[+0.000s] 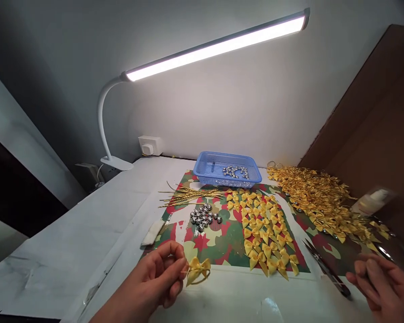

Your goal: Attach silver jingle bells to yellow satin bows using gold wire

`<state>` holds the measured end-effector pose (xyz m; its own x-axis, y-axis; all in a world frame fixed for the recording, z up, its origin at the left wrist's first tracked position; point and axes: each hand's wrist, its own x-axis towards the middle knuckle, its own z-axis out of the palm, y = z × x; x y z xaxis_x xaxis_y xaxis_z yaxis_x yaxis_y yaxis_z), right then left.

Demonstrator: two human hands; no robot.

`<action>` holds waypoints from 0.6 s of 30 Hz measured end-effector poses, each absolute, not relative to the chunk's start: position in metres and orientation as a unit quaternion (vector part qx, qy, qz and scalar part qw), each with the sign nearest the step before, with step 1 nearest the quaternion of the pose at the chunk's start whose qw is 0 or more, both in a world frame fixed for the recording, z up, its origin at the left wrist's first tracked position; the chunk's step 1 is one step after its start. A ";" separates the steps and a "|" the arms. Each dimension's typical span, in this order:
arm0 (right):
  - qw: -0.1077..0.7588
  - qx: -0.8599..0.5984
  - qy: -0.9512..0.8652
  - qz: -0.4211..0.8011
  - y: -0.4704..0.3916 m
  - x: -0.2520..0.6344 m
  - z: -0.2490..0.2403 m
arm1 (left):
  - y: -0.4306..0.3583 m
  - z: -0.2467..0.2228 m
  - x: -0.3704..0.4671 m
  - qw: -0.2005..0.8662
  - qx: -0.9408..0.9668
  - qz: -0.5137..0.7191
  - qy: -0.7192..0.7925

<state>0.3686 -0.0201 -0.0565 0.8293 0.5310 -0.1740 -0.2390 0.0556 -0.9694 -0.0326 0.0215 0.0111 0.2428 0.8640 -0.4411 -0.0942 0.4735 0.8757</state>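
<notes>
My left hand [161, 278], low at centre, is closed in a pinch on a yellow ribbon bow [198, 268] with a loop of gold cord hanging under it. At the lower right my right hand [384, 285] is closed, its fingers curled together and slightly blurred; what they hold, if anything, I cannot make out. Just left of it lie dark pointed tweezers [328, 271]. Rows of yellow bows [264, 229] lie on a patterned mat [218, 251]. Left of them sit a cluster of shiny silver bells [204, 217] and a bundle of gold cords [185, 196].
A blue plastic basket [202, 175] with silver bells inside stands at the back. A large heap of yellow bows with cords [318, 197] and a bottle [372, 202] are at right, beside a brown cardboard panel [373, 121]. A lit lamp [218, 47] hangs overhead; folded white cloth [152, 234] lies left.
</notes>
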 end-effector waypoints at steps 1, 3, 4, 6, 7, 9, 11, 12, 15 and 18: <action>0.710 -0.635 -0.126 0.279 -0.021 0.368 -0.055 | 0.023 0.011 -0.035 0.684 0.393 0.329 0.520; 0.687 -0.644 -0.141 0.304 -0.023 0.361 -0.048 | 0.024 0.009 -0.040 0.652 0.439 0.296 0.543; 0.676 -0.648 -0.149 0.318 -0.023 0.353 -0.042 | 0.025 0.008 -0.043 0.630 0.474 0.280 0.549; 0.654 -0.649 -0.184 0.342 -0.022 0.331 -0.030 | 0.026 0.004 -0.047 0.574 0.540 0.259 0.559; 0.647 -0.638 -0.227 0.350 -0.020 0.316 -0.024 | 0.026 0.002 -0.048 0.547 0.563 0.258 0.564; 0.625 -0.606 -0.338 0.357 -0.016 0.282 -0.016 | 0.025 0.001 -0.050 0.517 0.584 0.256 0.571; 0.552 -0.578 -0.482 0.360 -0.010 0.243 -0.015 | 0.024 0.002 -0.051 0.517 0.588 0.246 0.572; 0.516 -0.547 -0.564 0.341 -0.006 0.223 -0.016 | 0.024 0.002 -0.051 0.519 0.587 0.242 0.572; 0.407 -0.467 -0.724 0.302 0.011 0.171 -0.028 | 0.024 0.001 -0.052 0.519 0.576 0.250 0.580; 0.317 -0.494 -0.782 0.209 0.026 0.141 -0.042 | 0.022 -0.001 -0.052 0.517 0.549 0.294 0.588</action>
<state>0.1410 0.0256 -0.0416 -0.3113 0.9048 0.2907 0.6401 0.4257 -0.6395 -0.0524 0.0223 -0.0014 0.1366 0.9488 -0.2848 0.3416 0.2248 0.9126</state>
